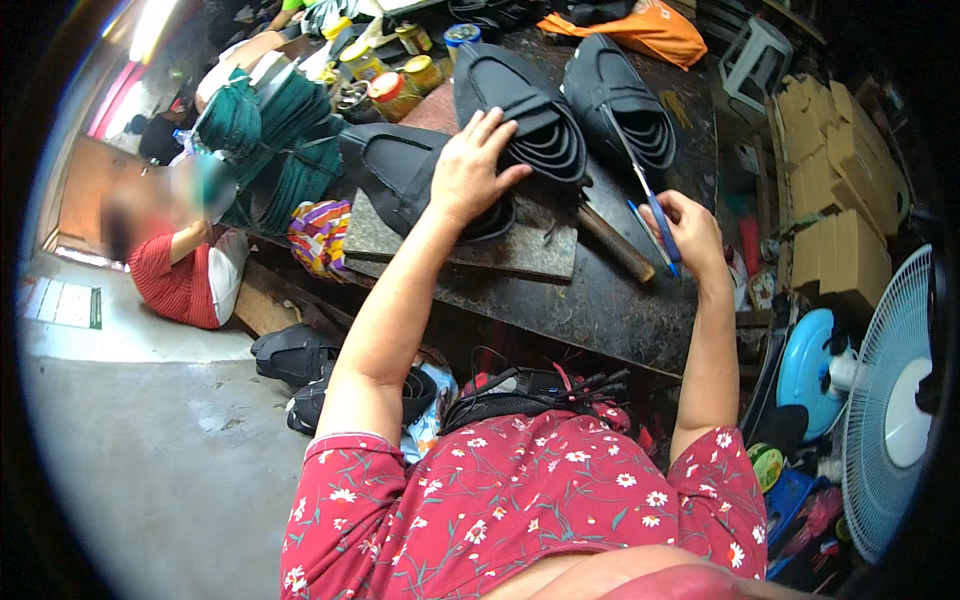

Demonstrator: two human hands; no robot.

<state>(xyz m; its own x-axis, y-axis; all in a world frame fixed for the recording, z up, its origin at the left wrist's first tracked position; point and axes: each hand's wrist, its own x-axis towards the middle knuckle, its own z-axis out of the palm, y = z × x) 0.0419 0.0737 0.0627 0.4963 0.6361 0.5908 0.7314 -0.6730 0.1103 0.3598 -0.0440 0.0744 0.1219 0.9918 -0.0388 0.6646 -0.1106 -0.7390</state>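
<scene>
My left hand (pixel 470 165) lies with fingers spread over the near left side of a stack of nested black shoe uppers (pixel 520 110), not gripping it. Beneath and left of that hand, another black upper stack (pixel 400 160) rests partly on a grey stone slab (pixel 510 250). A third stack of black uppers (pixel 618 100) stands to the right. My right hand (pixel 688 235) is closed around a slim tool (pixel 652 197) with a silver shaft and a blue handle. The tool's silver end points at the third stack. A thin light-blue stick (pixel 637 217) shows beside those fingers.
A wooden handle (pixel 618 245) lies on the dark table (pixel 600 320). Beyond are lidded jars (pixel 395 92), green cord bundles (pixel 285 140) and an orange bag (pixel 640 38). Cardboard boxes (pixel 840 250) and a fan (pixel 890 400) stand right. A person in red (pixel 175 280) sits left.
</scene>
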